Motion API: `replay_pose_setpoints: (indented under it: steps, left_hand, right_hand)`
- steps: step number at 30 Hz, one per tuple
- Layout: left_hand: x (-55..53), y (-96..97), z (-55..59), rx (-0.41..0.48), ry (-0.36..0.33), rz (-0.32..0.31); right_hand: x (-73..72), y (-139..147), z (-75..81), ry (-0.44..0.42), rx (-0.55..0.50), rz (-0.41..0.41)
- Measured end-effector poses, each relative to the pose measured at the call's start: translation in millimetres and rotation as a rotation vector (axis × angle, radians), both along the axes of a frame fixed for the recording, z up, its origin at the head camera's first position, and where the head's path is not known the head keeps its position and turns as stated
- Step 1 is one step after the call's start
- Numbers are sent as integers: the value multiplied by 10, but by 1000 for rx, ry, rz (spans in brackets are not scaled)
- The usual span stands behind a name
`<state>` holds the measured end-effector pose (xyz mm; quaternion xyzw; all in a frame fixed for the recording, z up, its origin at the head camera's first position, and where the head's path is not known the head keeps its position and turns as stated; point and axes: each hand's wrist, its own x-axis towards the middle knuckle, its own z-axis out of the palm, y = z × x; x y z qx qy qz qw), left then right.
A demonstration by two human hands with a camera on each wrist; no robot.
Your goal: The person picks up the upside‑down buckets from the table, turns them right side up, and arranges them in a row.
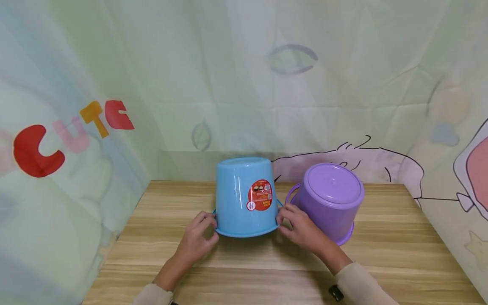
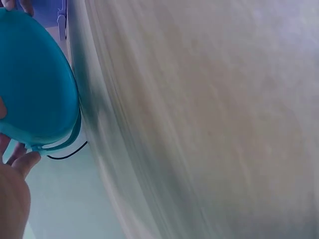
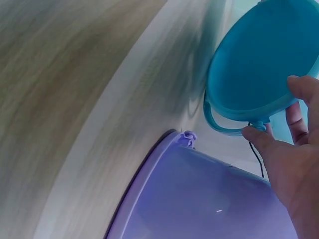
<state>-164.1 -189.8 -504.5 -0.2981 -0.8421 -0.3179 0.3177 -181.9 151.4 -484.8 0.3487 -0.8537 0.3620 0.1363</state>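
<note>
A light blue bucket (image 1: pixel 244 199), bottom up with a red round sticker (image 1: pixel 261 195) on its side, is between my two hands. My left hand (image 1: pixel 196 237) grips the left side of its rim, and my right hand (image 1: pixel 297 224) grips the opposite side, by the handle joint. In the wrist views the blue bucket's inside (image 3: pixel 264 64) shows, so its near rim is raised off the table; the blue handle (image 3: pixel 219 122) hangs at the far side. Just right of my right hand stands a purple bucket (image 1: pixel 329 212), also bottom up; its handle (image 1: pixel 291 192) sticks out leftward.
The wood-grain table (image 1: pixel 171 207) runs back to a pale printed curtain (image 1: pixel 228 84). Curtains also close off the left and right sides, one bearing coloured letters (image 1: pixel 38 150). The purple bucket is close beside the right forearm.
</note>
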Motion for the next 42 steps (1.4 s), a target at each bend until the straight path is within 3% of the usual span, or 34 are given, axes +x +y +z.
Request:
replay_pose_setpoints:
  steps: [9, 22, 29, 42]
  left_hand:
    - [88, 0, 79, 59, 12, 26]
    - [52, 8, 307, 92, 81, 17]
    - [42, 26, 434, 103, 48, 2]
    - [61, 17, 591, 92, 42, 23]
  right_hand:
    - [59, -55, 67, 7, -63, -14]
    - [104, -86, 230, 20, -143, -58]
    - [118, -76, 308, 78, -173, -81]
    - [166, -80, 381, 66, -199, -92]
